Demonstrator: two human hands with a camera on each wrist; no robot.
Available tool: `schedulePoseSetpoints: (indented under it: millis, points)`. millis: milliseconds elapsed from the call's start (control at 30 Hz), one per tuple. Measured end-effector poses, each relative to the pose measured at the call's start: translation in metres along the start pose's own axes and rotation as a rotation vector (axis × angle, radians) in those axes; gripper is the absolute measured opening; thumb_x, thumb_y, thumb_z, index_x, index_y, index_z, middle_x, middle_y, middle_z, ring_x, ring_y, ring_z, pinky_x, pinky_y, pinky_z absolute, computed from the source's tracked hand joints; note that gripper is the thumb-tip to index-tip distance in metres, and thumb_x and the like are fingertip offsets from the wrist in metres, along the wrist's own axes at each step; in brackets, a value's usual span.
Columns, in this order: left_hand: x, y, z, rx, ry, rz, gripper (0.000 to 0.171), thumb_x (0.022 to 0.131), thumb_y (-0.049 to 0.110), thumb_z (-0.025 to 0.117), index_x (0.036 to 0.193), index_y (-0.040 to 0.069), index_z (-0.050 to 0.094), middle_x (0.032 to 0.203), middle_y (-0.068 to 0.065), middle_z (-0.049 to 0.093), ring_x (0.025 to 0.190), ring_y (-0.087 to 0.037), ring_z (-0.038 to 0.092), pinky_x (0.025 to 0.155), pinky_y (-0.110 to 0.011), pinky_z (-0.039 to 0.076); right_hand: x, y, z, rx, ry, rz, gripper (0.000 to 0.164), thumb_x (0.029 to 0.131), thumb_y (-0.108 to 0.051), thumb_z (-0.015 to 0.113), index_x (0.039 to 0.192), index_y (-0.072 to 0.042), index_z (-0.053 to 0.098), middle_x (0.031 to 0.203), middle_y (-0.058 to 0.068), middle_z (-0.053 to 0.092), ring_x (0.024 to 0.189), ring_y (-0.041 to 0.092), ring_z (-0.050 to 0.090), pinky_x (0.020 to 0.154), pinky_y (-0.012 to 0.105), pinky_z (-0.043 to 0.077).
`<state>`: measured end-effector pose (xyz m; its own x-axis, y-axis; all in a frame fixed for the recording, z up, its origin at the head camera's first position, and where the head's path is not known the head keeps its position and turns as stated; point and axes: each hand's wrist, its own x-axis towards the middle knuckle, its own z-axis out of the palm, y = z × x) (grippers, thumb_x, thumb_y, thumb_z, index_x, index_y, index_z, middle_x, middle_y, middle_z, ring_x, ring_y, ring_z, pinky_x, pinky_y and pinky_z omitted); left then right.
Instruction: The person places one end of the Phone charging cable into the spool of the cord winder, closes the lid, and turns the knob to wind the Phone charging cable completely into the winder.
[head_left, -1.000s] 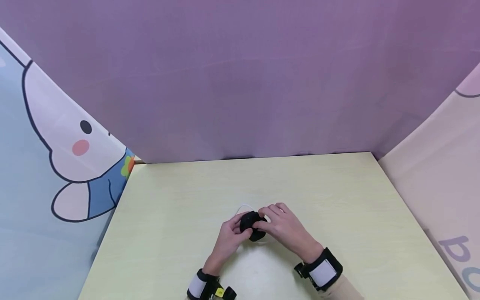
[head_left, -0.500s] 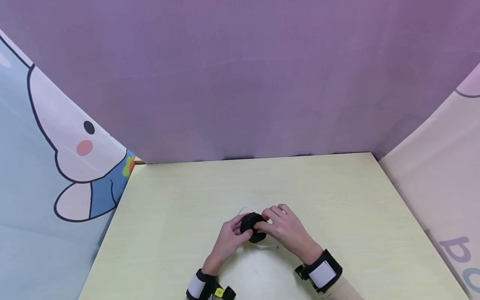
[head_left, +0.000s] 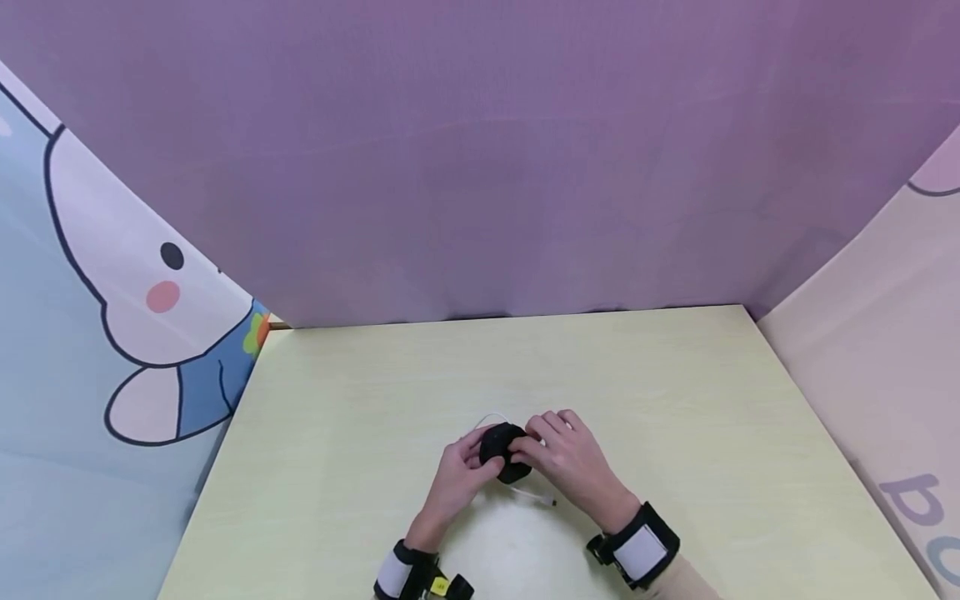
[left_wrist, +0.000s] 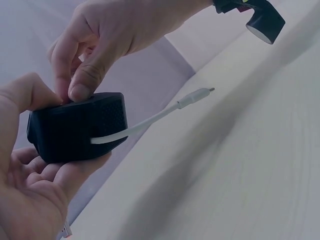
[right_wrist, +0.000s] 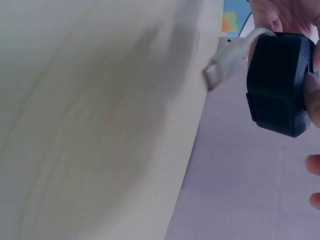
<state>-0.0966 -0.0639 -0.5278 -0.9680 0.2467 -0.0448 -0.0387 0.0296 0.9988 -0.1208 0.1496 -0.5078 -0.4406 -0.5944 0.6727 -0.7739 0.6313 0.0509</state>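
My left hand (head_left: 459, 473) holds a small black box-shaped device (head_left: 495, 442), with the thumb on one side and fingers on the other. From the right, my right hand (head_left: 573, 467) pinches at its edge with thumb and forefinger. In the left wrist view, the device (left_wrist: 65, 132) lies across the left palm, and a short white cable (left_wrist: 155, 117) sticks out of its face, ending in a slim plug (left_wrist: 195, 96). The right wrist view shows the device (right_wrist: 277, 75) side-on with a blurred white plug (right_wrist: 220, 72) hanging beside it. The right thumb sits at a slot in its side.
The pale wooden tabletop (head_left: 375, 383) lies under both hands. A purple curtain (head_left: 480, 167) stands along its back edge, with printed cloth (head_left: 180, 325) at the left and a pale panel (head_left: 862, 333) at the right. A second plug (left_wrist: 66, 230) shows below the left hand.
The white cable end below the device has come into sight and swung down to the right. Both hands stay nearly in place, the right one shifting slightly.
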Motion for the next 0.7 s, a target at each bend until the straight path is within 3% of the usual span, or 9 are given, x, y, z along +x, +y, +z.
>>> schedulePoseSetpoints:
  millis: [200,433,700]
  points:
    - [0.0004,-0.0016,0.0016,-0.037,0.021,-0.018,0.051,0.094,0.003,0.066,0.143,-0.006,0.055,0.128,-0.029,0.067,0.1,-0.012,0.071,0.084,-0.018,0.056,0.0005,-0.0024,0.0008,-0.009,-0.01,0.008,0.023,0.096,-0.037,0.066,0.095,-0.018,0.078,0.088,-0.004,0.059,0.079,0.015,0.055,0.073,0.03,0.046]
    - [0.0018,-0.0015,0.0044,-0.079,0.055,-0.029,0.051,0.093,0.002,0.066,0.142,-0.006,0.056,0.128,-0.03,0.067,0.097,-0.008,0.071,0.086,-0.019,0.057,0.0037,-0.0064,0.0021,-0.044,-0.015,0.028,0.028,0.102,-0.033,0.06,0.09,-0.014,0.075,0.086,-0.002,0.06,0.078,0.018,0.057,0.072,0.032,0.045]
    - [0.0035,-0.0013,0.0073,-0.119,0.073,-0.009,0.05,0.093,0.001,0.065,0.141,-0.009,0.056,0.129,-0.031,0.066,0.097,-0.008,0.072,0.085,-0.019,0.057,0.0045,-0.01,0.0043,-0.007,-0.007,0.076,0.019,0.095,-0.027,0.069,0.087,-0.011,0.072,0.083,0.0,0.058,0.076,0.019,0.056,0.071,0.033,0.044]
